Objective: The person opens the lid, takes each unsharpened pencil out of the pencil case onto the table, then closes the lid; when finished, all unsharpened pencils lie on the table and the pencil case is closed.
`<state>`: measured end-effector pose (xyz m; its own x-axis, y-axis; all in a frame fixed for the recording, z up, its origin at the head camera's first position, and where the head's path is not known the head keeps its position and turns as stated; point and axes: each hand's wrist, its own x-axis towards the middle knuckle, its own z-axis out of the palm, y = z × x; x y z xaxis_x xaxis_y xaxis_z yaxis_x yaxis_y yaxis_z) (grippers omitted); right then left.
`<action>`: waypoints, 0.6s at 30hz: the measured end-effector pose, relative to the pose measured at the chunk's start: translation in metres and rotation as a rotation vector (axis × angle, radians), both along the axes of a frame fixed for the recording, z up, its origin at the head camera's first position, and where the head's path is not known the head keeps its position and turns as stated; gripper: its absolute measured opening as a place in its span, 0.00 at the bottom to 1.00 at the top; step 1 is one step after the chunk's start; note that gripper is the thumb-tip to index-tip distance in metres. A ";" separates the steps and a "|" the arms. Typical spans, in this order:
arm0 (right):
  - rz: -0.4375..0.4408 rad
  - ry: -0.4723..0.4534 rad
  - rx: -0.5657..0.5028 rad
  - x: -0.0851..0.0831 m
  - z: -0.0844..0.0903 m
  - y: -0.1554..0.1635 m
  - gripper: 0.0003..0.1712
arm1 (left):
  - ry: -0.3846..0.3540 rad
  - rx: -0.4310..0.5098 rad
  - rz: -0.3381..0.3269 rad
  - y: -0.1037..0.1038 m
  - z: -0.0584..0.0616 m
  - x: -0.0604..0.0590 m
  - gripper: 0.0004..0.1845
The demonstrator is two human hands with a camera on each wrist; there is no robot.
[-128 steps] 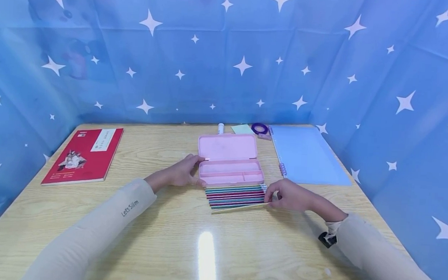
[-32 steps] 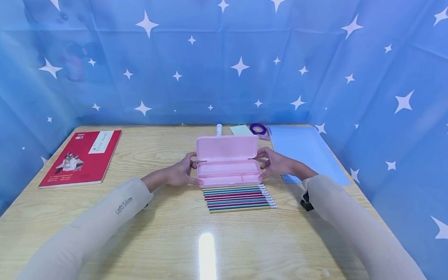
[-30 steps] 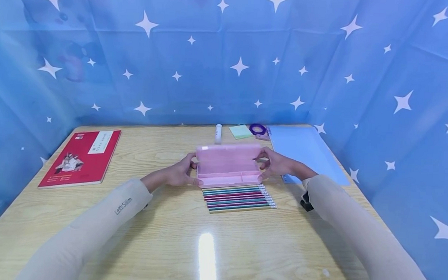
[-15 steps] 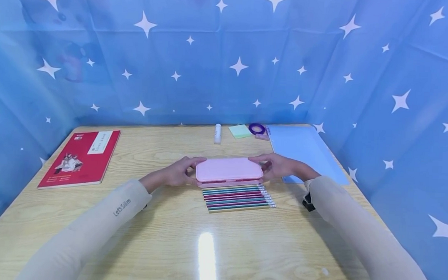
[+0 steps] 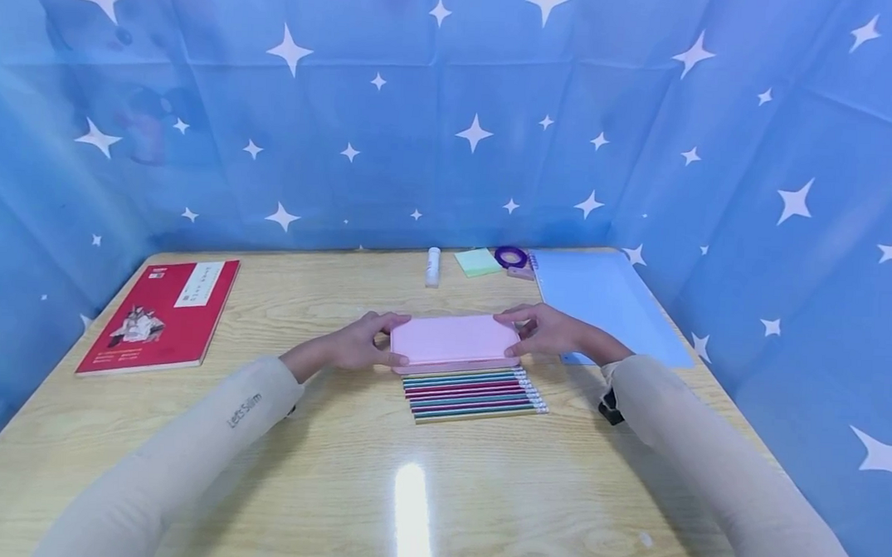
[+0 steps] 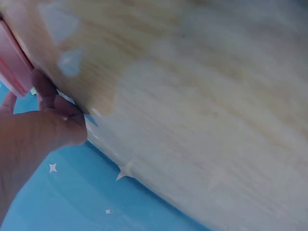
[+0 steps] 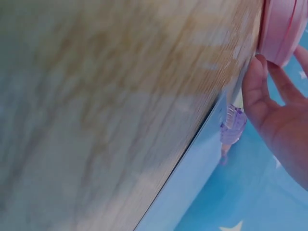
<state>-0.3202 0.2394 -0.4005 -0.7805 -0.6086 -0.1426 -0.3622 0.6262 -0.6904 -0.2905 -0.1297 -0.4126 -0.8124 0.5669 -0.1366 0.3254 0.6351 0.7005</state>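
A pink pencil case (image 5: 454, 339) lies on the table in the head view, its lid down over the base. My left hand (image 5: 357, 341) grips the case's left end, the thumb at the front corner and the fingers near the back. At the opposite end my right hand (image 5: 548, 329) holds the case, with a finger on the lid's back corner and the thumb by the front. Directly in front of the case lies a row of several pencils (image 5: 474, 396), eraser ends to the right. Both wrist views show only an end of the pink case (image 6: 14, 60) beside the fingers.
A red book (image 5: 164, 316) lies at the table's left. Behind the case stand a glue stick (image 5: 433, 268), green sticky notes (image 5: 478, 262) and a purple tape roll (image 5: 511, 256). A blue spiral notebook (image 5: 609, 302) lies at the right. Starry blue cloth (image 5: 391, 168) surrounds the table (image 5: 295, 488).
My right hand has left the pencils for the case's right end. The case's lid has swung forward and down from open to closed, and the glue stick behind now shows fully.
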 end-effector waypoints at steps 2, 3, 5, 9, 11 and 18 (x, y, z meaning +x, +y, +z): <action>0.004 0.004 -0.006 0.001 0.001 0.000 0.41 | 0.014 -0.011 0.005 0.002 0.000 -0.001 0.48; 0.003 0.002 -0.008 0.001 0.001 0.000 0.41 | 0.022 -0.020 0.004 0.002 0.000 -0.002 0.48; 0.012 0.006 -0.009 0.001 0.001 0.000 0.41 | 0.026 -0.036 0.006 0.003 0.001 -0.002 0.48; 0.002 0.013 0.022 -0.001 0.000 -0.001 0.42 | 0.010 -0.056 0.023 0.005 0.002 -0.001 0.49; -0.007 0.017 0.041 -0.002 0.001 -0.001 0.42 | 0.008 -0.058 0.031 0.005 0.003 -0.001 0.49; -0.023 0.045 0.083 0.000 0.005 -0.001 0.43 | 0.027 -0.087 0.051 0.010 0.006 -0.001 0.49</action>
